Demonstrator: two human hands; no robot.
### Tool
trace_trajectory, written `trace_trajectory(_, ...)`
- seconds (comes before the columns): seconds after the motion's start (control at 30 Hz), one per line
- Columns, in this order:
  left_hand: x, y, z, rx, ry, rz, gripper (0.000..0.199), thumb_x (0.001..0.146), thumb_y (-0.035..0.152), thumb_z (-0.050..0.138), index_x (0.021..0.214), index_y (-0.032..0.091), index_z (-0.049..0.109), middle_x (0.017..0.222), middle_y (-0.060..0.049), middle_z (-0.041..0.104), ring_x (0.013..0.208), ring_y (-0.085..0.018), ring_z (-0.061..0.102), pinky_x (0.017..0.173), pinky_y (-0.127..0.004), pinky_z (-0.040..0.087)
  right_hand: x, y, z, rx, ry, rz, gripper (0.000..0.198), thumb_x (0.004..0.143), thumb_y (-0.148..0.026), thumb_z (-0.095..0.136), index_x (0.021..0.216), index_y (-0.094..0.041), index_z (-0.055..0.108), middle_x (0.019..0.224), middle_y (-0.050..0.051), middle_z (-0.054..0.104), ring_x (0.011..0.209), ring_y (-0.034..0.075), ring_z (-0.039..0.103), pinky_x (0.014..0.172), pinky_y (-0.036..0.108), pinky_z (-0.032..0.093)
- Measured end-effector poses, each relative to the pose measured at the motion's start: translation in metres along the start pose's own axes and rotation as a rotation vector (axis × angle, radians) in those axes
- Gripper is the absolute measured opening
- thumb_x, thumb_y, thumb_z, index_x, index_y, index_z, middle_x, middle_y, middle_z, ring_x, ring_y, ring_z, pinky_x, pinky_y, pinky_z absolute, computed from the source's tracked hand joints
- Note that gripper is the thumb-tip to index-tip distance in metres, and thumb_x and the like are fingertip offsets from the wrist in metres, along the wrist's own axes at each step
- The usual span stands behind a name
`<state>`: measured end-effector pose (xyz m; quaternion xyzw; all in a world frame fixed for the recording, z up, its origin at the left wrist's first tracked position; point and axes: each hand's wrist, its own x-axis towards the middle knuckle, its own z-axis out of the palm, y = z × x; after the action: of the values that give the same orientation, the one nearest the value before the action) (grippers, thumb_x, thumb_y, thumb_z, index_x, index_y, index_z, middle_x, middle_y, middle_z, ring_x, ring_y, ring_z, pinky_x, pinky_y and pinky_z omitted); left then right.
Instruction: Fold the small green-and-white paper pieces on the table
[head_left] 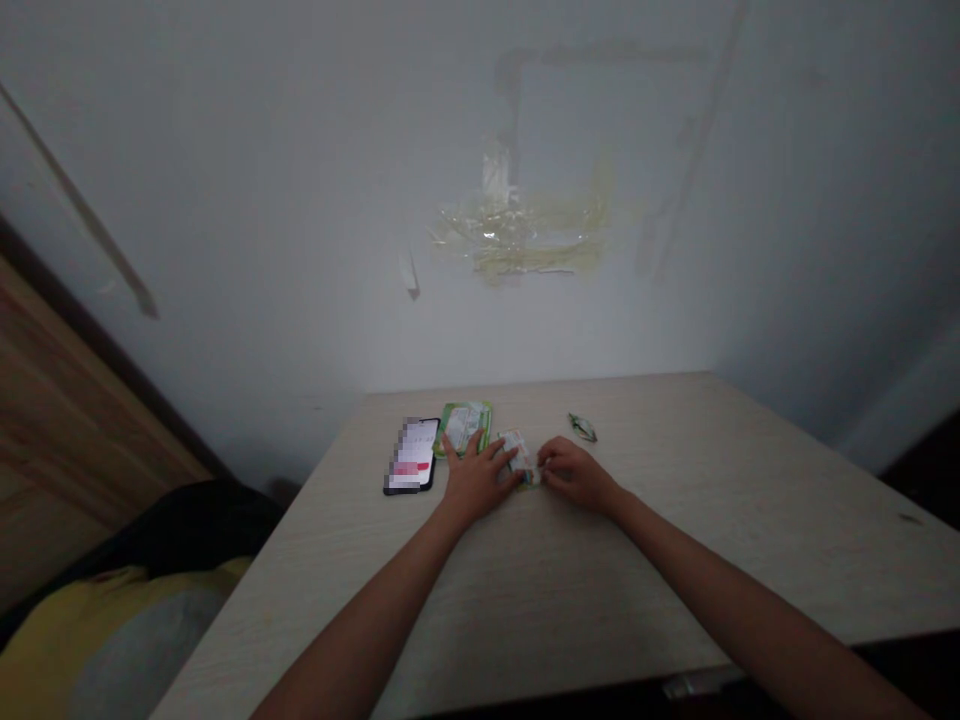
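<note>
A small white printed packet [517, 450] with some colour at its lower edge lies flat on the table between my hands. My left hand [476, 482] is spread, with its thumb and a finger on that packet's left side. Its other fingers reach over a green and white flat pack [463, 425]. At the packet's right edge, the fingers of my right hand [574, 474] are bent together and pinch it. A small crumpled green piece [582, 428], perhaps a wrapper, lies just beyond my right hand. The fine print is too small to read.
A phone [414, 455] with a lit screen lies left of the green pack. The pale wooden table [675, 570] meets a wall with peeling clear tape [525, 235]. Yellow and dark cloth [135, 620] sits at the lower left, below the table's edge.
</note>
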<state>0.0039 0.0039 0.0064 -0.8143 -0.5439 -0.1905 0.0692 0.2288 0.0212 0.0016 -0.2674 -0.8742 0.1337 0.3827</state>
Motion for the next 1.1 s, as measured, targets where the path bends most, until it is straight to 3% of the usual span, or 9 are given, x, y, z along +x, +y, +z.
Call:
trace_trajectory(0.07,-0.001,-0.001,0.001,-0.007,-0.004,0.006,0.043,0.088,0.062,0.042,0.126,0.046,0.055,0.138,0.003,0.056,0.137,-0.036,0.033,0.103,-0.078,-0.009,0.001,0.003,0.001,-0.018,-0.004,0.027,0.009,0.082,-0.014,0.063,0.085,-0.019,0.069,0.101,0.009,0.064,0.100,0.020,0.058,0.090,0.038,0.048)
trace_trajectory(0.17,-0.001,-0.001,0.001,-0.012,-0.005,0.002,0.041,0.088,0.060,0.044,0.125,0.047,0.056,0.138,0.003,0.056,0.138,-0.035,0.032,0.104,-0.076,-0.009,0.002,0.006,0.004,-0.017,-0.072,0.031,0.032,0.080,-0.023,0.069,0.112,-0.021,0.066,0.116,0.012,0.062,0.113,0.022,0.054,0.098,0.042,0.045)
trace_trajectory(0.23,-0.001,-0.001,0.001,-0.014,-0.006,-0.004,0.040,0.088,0.060,0.045,0.124,0.047,0.056,0.138,0.003,0.056,0.138,-0.035,0.032,0.104,-0.076,-0.008,0.002,0.007,0.005,-0.021,-0.121,0.028,0.039,0.081,-0.027,0.071,0.118,-0.022,0.064,0.118,0.011,0.063,0.116,0.023,0.053,0.101,0.043,0.043)
trace_trajectory(0.57,-0.002,-0.002,-0.004,-0.063,-0.004,0.017,0.032,0.089,0.052,0.050,0.115,0.040,0.064,0.127,0.000,0.064,0.134,-0.032,0.038,0.105,-0.075,-0.012,0.003,0.013,0.006,-0.039,-0.172,0.040,0.024,0.088,-0.029,0.063,0.111,-0.026,0.070,0.117,0.008,0.066,0.115,0.021,0.053,0.101,0.041,0.042)
trace_trajectory(0.73,-0.002,-0.004,-0.004,-0.077,0.015,0.019,0.029,0.089,0.052,0.052,0.110,0.038,0.066,0.122,0.001,0.066,0.133,-0.031,0.039,0.104,-0.075,-0.013,0.003,0.007,0.004,-0.036,-0.099,0.081,0.015,0.089,-0.028,0.062,0.093,-0.022,0.075,0.101,0.008,0.068,0.100,0.020,0.058,0.092,0.036,0.046)
trace_trajectory(0.9,-0.001,-0.006,-0.003,-0.074,-0.024,0.024,0.031,0.085,0.056,0.056,0.109,0.039,0.066,0.124,0.001,0.065,0.133,-0.032,0.039,0.104,-0.077,-0.008,0.005,0.005,0.003,-0.107,-0.061,0.124,0.020,0.092,-0.027,0.057,0.083,-0.019,0.073,0.082,0.006,0.065,0.086,0.019,0.057,0.080,0.032,0.047)
trace_trajectory(1.1,-0.001,-0.006,-0.002,-0.053,-0.006,0.022,0.028,0.085,0.053,0.057,0.106,0.036,0.067,0.122,0.000,0.065,0.132,-0.032,0.040,0.104,-0.077,-0.005,0.004,0.010,0.005,-0.209,-0.074,0.082,0.019,0.090,-0.024,0.057,0.102,-0.019,0.070,0.088,0.008,0.067,0.088,0.019,0.059,0.081,0.032,0.046)
